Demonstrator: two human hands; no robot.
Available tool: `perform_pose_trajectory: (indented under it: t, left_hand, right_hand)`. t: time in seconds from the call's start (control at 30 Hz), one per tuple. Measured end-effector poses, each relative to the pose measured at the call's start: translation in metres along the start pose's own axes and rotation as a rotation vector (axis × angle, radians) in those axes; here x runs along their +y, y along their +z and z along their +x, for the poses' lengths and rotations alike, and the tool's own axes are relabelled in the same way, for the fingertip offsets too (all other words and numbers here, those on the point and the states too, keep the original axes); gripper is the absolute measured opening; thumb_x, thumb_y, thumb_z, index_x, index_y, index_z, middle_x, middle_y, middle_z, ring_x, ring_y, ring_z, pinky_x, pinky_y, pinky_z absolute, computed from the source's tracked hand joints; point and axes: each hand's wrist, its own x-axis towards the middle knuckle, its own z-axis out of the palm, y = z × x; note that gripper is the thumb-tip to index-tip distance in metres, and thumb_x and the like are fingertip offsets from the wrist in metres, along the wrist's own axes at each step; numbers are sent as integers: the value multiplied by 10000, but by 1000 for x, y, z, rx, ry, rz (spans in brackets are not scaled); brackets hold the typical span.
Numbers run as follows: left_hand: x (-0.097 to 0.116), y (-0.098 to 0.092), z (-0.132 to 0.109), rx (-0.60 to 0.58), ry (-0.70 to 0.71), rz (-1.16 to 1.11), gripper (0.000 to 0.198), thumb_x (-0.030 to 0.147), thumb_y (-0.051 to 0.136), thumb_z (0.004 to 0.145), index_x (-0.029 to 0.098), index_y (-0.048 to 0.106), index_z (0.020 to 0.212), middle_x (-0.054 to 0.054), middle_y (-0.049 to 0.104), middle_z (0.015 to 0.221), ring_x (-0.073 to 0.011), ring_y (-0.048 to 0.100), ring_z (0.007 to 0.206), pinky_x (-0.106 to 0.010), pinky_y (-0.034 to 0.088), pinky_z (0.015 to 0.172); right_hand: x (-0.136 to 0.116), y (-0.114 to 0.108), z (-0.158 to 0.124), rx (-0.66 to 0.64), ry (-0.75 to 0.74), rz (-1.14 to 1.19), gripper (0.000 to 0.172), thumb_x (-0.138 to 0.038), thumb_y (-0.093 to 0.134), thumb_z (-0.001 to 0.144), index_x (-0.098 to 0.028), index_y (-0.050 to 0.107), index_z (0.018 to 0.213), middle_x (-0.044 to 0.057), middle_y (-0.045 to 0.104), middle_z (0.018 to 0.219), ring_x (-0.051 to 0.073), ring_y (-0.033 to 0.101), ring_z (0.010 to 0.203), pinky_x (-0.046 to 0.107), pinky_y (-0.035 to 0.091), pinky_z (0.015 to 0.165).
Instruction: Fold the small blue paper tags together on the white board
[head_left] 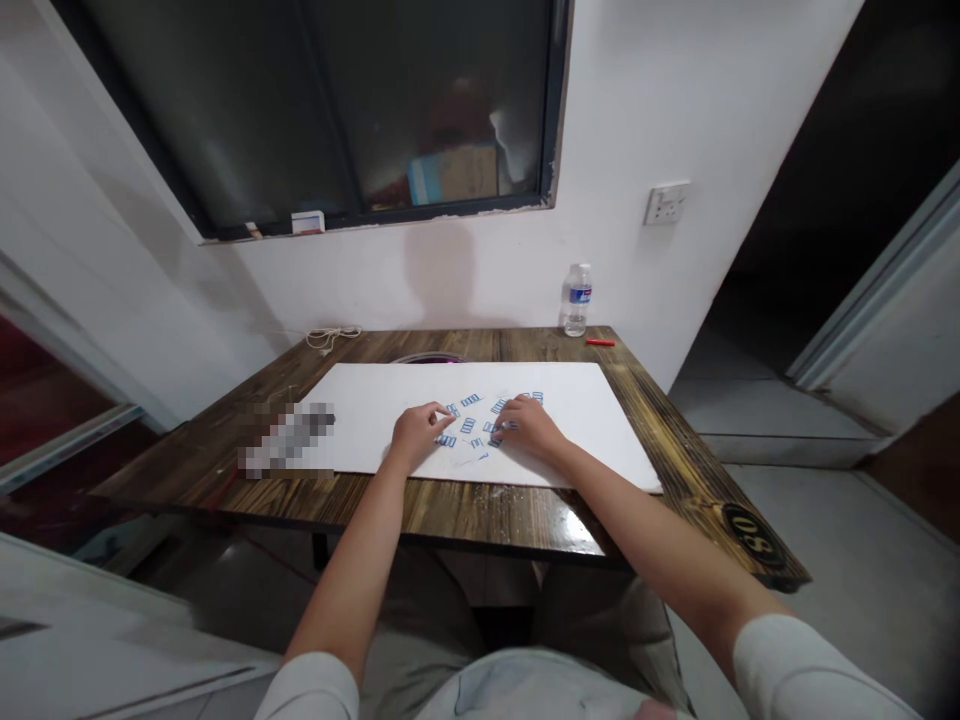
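Several small blue ladder-shaped figures [468, 426] are scattered on a white board [367, 410]; whether they are loose pieces or drawn marks is too small to tell. My left hand [417, 436] rests at the left of the cluster, its thumb and forefinger apart beside a blue figure [447, 440]. Over the right side of the cluster lies my right hand [531, 426], fingers bent and spread, the tips close to another blue figure [489, 428]. Nothing shows clearly between the fingers of either hand. My right hand partly hides some figures beneath it.
The board lies on a dark wooden table [517, 345]. Along the back are a plastic bottle [577, 300], a red pen-like stick [600, 343] and a white cord [330, 336]. A blurred patch [289, 440] covers the board's left end. A wall socket [666, 203] is at right.
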Motion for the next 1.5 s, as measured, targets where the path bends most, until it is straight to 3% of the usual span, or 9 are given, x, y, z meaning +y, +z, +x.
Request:
perform_pose_trajectory:
  t: [0.13,0.27,0.43,0.57,0.7,0.87,1.0,1.23,1.5]
  left_hand:
    - [4,0,1,-176,295,-86,300,487,665,807,231,734,947,-42,694,882,-192,615,841,-306,471,784]
    - [6,4,1,-303,498,-75,368,438,801,705,266,732,1022,-73,639,1157,-250,526,1136,-398,403,1014]
    - [2,7,-1,-349,493,-19,438,370,856,645,289,729,1056,-53,562,1305,-275,428,1253,-447,339,1090]
    - [-3,6,-1,-339,440,0,535,345,893,579,274,721,1080,-69,518,1370,-296,385,1296,-474,330,1107]
    - [-9,5,1,-304,387,22,494,334,881,598,280,726,1064,-70,517,1382,-301,387,1296,-492,327,1110]
    - [-14,5,2,-198,308,62,351,285,794,715,268,734,1060,-76,549,1347,-293,418,1260,-488,333,1103]
    - [-11,3,0,-236,347,32,285,300,726,780,297,742,1064,-56,541,1364,-285,408,1277,-482,327,1109]
    - [-1,3,-1,-450,509,-47,359,101,575,807,359,781,950,34,512,1441,-251,380,1314,-477,283,1138]
    - [-3,4,1,-496,496,-72,322,102,601,779,349,792,857,18,578,1368,-249,422,1271,-484,300,1126]
  right_hand:
    - [0,3,-2,-16,70,-50,463,-407,821,701,-271,715,1131,91,624,1228,294,495,1127,432,398,954]
    - [5,-2,-2,-65,129,-58,612,-413,844,674,-315,656,1248,83,527,1397,347,394,1268,512,348,1025]
    - [7,-17,-2,-191,193,-63,606,-386,856,669,-355,661,1241,52,480,1466,383,347,1312,582,339,1021]
    - [2,-25,-3,-283,126,-39,310,-355,798,748,-401,751,1051,2,546,1408,371,394,1296,589,354,1011]
    - [0,-29,-2,-317,-19,-18,126,-369,718,824,-361,793,926,39,617,1309,362,446,1267,586,365,1011]
    - [5,-40,-2,-338,-41,8,213,-402,649,876,-270,798,800,95,661,1211,329,495,1198,559,381,1001]
    - [6,-40,-1,-325,-66,58,344,-431,557,935,-239,781,758,94,688,1154,299,518,1154,522,366,992]
    - [-14,-13,-3,-289,-195,39,331,-429,500,967,-329,681,1225,79,584,1352,297,450,1233,488,352,1008]
    - [-19,-15,-6,-320,-194,6,280,-433,598,913,-411,701,1172,45,574,1365,324,408,1266,516,338,1016]
